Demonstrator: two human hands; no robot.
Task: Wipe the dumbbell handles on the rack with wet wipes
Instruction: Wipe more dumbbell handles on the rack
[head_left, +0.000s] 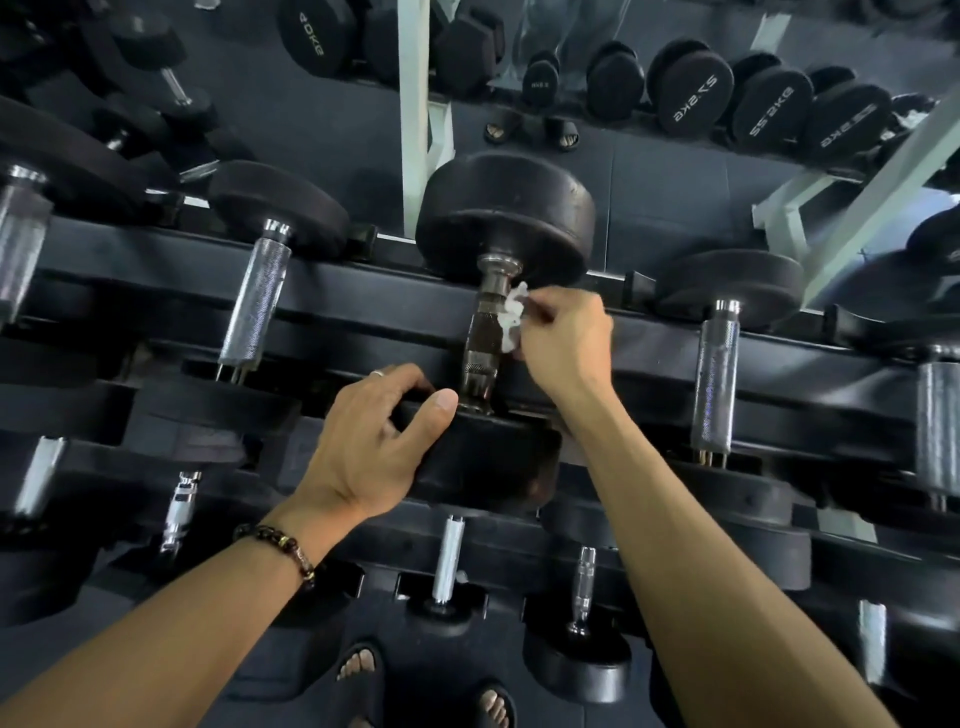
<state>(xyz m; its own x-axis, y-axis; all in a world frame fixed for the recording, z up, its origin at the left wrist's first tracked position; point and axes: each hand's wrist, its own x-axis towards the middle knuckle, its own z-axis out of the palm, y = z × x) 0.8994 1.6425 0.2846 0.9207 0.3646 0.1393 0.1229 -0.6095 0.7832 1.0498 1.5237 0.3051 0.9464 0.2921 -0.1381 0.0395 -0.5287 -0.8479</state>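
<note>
A large black dumbbell lies on the top tier of the black rack (332, 291), its knurled metal handle (482, 332) pointing toward me. My right hand (563, 345) pinches a crumpled white wet wipe (511, 317) against the right side of that handle, near its far end. My left hand (376, 441) grips the rim of the dumbbell's near weight head (488, 462), thumb on top and fingers curled over the edge. The far weight head (506, 218) sits behind the handle.
Neighbouring dumbbells with silver handles (254, 306) (717, 374) lie on both sides on the same tier. Smaller dumbbells (449, 558) fill the lower tier. A mirror behind reflects another rack (727, 93). My sandalled feet (358, 670) stand below on dark flooring.
</note>
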